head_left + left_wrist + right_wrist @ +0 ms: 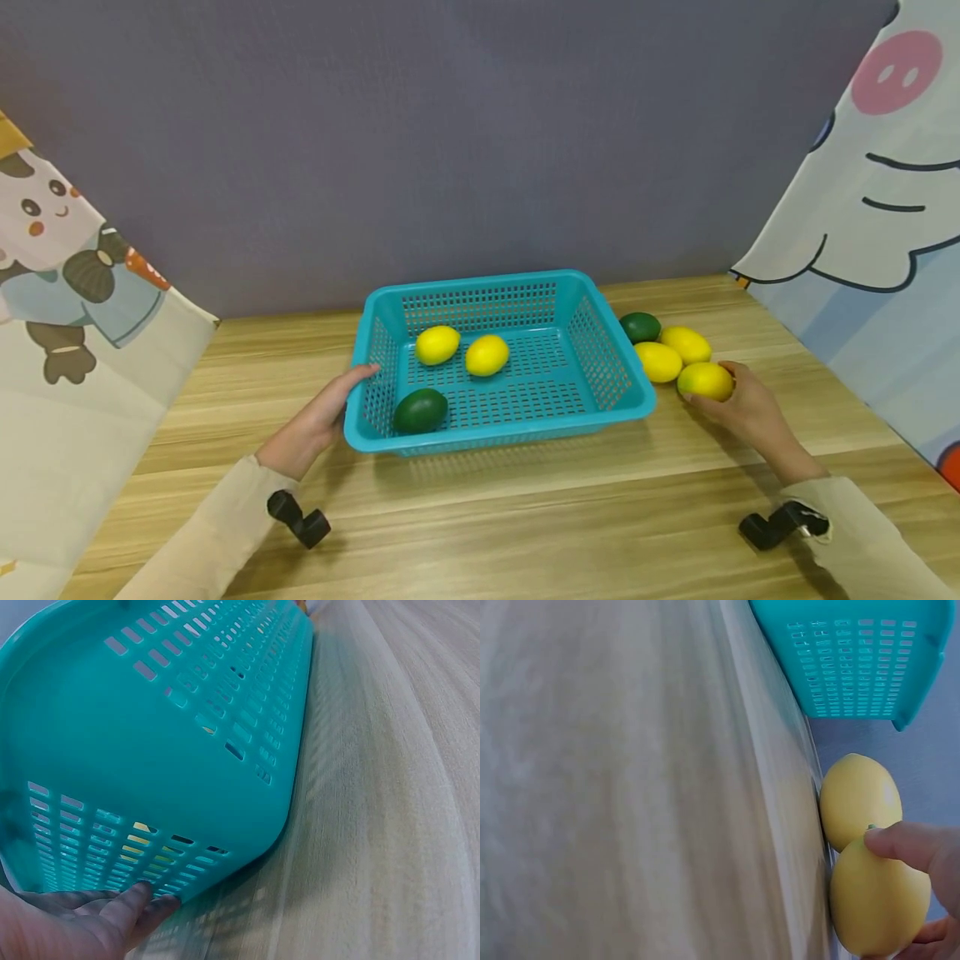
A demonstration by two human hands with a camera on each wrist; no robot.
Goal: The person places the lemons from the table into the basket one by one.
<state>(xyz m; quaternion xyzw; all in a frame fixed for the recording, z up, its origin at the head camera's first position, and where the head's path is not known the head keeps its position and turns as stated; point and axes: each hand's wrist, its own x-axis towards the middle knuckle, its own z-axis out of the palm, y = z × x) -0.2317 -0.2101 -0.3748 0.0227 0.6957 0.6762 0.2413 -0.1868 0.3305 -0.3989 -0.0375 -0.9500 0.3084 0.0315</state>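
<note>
A turquoise plastic basket point(501, 428) with slotted walls sits on the wooden table. My left hand point(324, 414) holds its left side, thumb over the rim and fingers against the outer wall, as the left wrist view shows. Inside the basket lie two lemons, one at the left point(437, 345) and one near the middle point(487, 356), plus a dark green fruit point(421, 411) at the front left. Right of the basket, my right hand point(756, 414) pinches a lemon point(705, 381) between thumb and fingers. Two more lemons point(686, 344) and another dark green fruit point(640, 327) lie beside it.
The wooden table point(525, 525) ends at a grey upright panel point(480, 150) close behind the basket. Printed cartoon sheets stand at the left point(142, 400) and right point(862, 333). Each sleeve carries a black wrist mount point(298, 518).
</note>
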